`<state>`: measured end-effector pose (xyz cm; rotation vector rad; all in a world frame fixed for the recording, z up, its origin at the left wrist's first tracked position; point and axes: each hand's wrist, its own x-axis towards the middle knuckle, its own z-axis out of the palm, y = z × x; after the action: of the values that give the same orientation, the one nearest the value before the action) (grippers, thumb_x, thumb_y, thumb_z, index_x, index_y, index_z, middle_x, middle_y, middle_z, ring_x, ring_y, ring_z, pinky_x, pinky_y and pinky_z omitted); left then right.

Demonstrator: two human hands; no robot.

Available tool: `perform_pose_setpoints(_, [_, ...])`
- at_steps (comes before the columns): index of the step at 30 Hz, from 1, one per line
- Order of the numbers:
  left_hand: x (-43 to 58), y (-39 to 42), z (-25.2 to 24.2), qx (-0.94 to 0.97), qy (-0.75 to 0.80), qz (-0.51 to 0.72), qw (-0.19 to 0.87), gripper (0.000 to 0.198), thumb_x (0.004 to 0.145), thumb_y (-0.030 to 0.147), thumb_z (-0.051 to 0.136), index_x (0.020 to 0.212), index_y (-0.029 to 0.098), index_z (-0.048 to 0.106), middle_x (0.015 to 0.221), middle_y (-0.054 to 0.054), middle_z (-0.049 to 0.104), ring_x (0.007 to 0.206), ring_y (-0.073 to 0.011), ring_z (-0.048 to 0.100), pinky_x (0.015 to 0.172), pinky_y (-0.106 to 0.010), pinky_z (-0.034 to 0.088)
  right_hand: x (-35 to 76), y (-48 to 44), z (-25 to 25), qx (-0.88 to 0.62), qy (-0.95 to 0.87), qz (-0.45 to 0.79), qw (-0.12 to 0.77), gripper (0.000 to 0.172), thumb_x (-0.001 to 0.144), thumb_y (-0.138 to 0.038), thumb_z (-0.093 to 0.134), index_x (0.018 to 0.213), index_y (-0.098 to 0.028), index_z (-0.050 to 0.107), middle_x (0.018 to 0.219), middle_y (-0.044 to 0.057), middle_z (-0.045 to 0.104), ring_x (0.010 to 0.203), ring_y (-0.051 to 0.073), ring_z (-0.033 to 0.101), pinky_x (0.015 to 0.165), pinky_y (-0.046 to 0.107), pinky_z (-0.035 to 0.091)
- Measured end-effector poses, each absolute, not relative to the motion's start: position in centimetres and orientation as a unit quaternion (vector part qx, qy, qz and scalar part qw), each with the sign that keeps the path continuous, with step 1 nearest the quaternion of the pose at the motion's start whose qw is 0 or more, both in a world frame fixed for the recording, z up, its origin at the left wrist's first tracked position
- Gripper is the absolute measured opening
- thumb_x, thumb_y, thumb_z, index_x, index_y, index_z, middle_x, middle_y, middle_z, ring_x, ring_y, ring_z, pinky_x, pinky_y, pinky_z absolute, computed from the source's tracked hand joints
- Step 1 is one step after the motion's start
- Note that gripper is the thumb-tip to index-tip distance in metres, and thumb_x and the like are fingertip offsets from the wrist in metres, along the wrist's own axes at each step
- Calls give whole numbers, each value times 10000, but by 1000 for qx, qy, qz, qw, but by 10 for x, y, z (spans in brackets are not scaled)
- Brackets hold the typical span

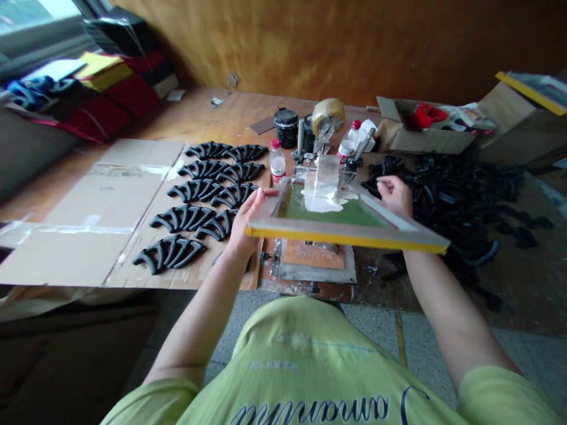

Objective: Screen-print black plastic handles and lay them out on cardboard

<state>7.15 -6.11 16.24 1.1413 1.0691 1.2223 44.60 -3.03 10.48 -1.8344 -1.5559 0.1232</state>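
Observation:
A screen printing frame (349, 232) with a yellow-taped front edge and green mesh is tilted up over the printing base (314, 260). White ink (323, 203) lies pooled on the mesh around a pale squeegee (326, 174). At the frame's left side, my left hand (248, 221) grips the edge, its fingers pointing forward and its thumb hidden. Just past the right side is my right hand (397, 195), fingers curled in and partly covered by the frame; what they hold, if anything, cannot be made out. Under the raised frame a small object on the base is mostly hidden.
Rows of curved black handles (170, 254) lie on cardboard (88, 236) at left. A heap of black pieces (460, 189) fills the right. Behind stand red-capped bottles (277, 162), a black tub (286, 128), a tape roll (328, 117) and an open carton (425, 141).

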Motion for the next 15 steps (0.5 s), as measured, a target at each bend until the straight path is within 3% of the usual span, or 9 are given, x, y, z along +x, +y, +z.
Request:
perform_pose_setpoints(5, [94, -18, 205, 459, 393, 539, 586, 551, 901, 653, 451, 1193, 208, 592, 844, -46, 705, 752, -144, 683, 583, -222, 527, 403, -82, 36, -695, -676, 141, 200, 323, 870, -493, 598, 896, -176, 655, 915, 86, 667, 873, 223, 615, 821, 348, 484])
perform_pose_setpoints(8, [101, -20, 202, 427, 389, 566, 588, 555, 895, 650, 469, 1249, 229, 541, 863, -37, 706, 740, -132, 683, 583, -216, 529, 355, -103, 27, -677, -721, 105, 107, 236, 906, -395, 587, 849, -168, 622, 957, 125, 662, 975, 250, 598, 893, 353, 444])
perform_pose_setpoints(10, [104, -42, 183, 400, 417, 550, 603, 564, 880, 651, 494, 1233, 214, 549, 872, -45, 716, 705, -134, 683, 560, -218, 524, 335, -108, 36, -698, -706, 105, 61, 225, 973, -323, 474, 882, -167, 610, 939, 132, 675, 957, 247, 611, 861, 335, 435])
perform_pose_setpoints(12, [105, -75, 154, 393, 457, 421, 678, 601, 844, 669, 538, 1154, 159, 605, 860, -90, 734, 659, -162, 687, 523, -237, 515, 323, -109, 48, -724, -678, 120, 37, 266, 1012, -296, 374, 953, -166, 598, 942, 133, 690, 928, 235, 631, 809, 313, 430])
perform_pose_setpoints(13, [106, -94, 138, 396, 464, 300, 733, 622, 813, 666, 585, 1123, 128, 631, 878, -130, 743, 667, -192, 698, 519, -260, 522, 318, -110, 53, -731, -670, 126, 30, 275, 1021, -295, 349, 989, -167, 591, 960, 133, 695, 929, 230, 637, 791, 304, 426])
perform_pose_setpoints(15, [108, -127, 110, 384, 468, 156, 781, 620, 801, 630, 631, 1130, 105, 647, 1007, -188, 742, 757, -232, 720, 562, -288, 546, 312, -114, 58, -731, -670, 129, 19, 269, 1027, -297, 340, 1049, -167, 575, 1024, 139, 695, 971, 226, 638, 783, 292, 418])
